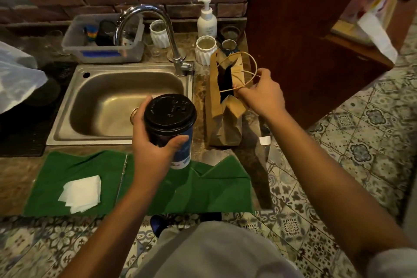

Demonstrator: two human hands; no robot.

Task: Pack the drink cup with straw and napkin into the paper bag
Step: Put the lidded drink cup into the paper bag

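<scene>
Upright drink cup (170, 128), grasped around its side by the left hand (153, 142) above the bench edge, lies left of the paper bag (225, 106), whose handles the right hand (259, 92) pinches, mouth open upward.

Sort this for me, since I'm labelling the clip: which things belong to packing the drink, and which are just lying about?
Belongs to the job:
- drink cup, held in the left hand
- paper bag, its handle pinched by the right hand
- napkins on the green cloth

Just lying about:
- sink and faucet
- soap bottle
- white ribbed cups
- plastic tub
</scene>
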